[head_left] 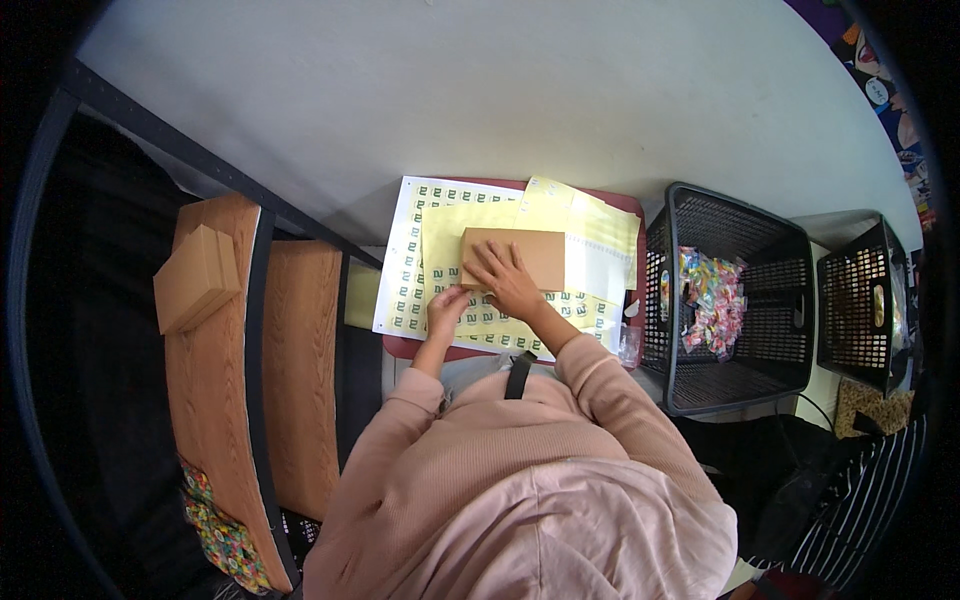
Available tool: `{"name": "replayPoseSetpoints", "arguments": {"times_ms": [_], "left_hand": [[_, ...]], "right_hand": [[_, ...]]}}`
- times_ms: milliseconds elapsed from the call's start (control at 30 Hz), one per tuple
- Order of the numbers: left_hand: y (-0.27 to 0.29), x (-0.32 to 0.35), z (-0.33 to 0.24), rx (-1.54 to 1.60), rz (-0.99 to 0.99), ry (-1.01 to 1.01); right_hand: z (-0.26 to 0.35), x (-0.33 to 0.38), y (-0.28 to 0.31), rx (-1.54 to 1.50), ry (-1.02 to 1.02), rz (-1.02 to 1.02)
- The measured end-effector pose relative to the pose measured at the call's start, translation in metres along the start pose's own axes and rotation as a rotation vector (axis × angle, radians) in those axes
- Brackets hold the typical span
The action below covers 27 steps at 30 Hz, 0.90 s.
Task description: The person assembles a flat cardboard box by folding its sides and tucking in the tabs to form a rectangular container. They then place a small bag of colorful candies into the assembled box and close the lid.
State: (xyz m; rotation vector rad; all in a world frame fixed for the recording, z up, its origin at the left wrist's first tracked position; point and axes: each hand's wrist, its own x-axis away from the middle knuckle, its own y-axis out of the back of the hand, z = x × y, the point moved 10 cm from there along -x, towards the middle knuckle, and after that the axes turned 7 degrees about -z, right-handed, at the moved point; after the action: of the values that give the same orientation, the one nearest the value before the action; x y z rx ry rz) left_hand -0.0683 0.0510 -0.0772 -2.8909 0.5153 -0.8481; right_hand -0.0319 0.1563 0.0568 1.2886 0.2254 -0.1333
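A brown cardboard box (545,258) lies flat on overlapping sticker sheets (405,285), white and yellow with rows of dark printed labels. My right hand (507,283) rests on the left part of its top, palm down with the fingers stretched out. Beside the box's near left corner is my left hand (447,312), its fingers drawn together at the edge. Whatever those fingertips pinch is too small to make out. Under the sheets, the dark red rim of a small table (455,351) shows.
To the right stands a black plastic basket (750,225) with colourful wrapped packets (712,300), then a smaller black basket (858,300). Wooden shelves (300,370) on a dark frame are at left, carrying folded cardboard boxes (200,275) and a multicoloured pile (222,535). A pale wall (480,100) rises behind.
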Motion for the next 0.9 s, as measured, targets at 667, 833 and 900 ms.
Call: {"name": "replayPoseSetpoints", "arguments": {"times_ms": [667, 833, 900], "left_hand": [[0.002, -0.008, 0.005, -0.001, -0.041, -0.108], [0.013, 0.010, -0.019, 0.158, -0.232, 0.031], [0.026, 0.024, -0.068, -0.016, -0.347, -0.217]], "right_hand": [[0.011, 0.006, -0.026, 0.196, 0.154, -0.009], [0.008, 0.008, -0.040, 0.286, 0.153, 0.010], [0.009, 0.010, -0.041, 0.317, 0.159, 0.029]]}}
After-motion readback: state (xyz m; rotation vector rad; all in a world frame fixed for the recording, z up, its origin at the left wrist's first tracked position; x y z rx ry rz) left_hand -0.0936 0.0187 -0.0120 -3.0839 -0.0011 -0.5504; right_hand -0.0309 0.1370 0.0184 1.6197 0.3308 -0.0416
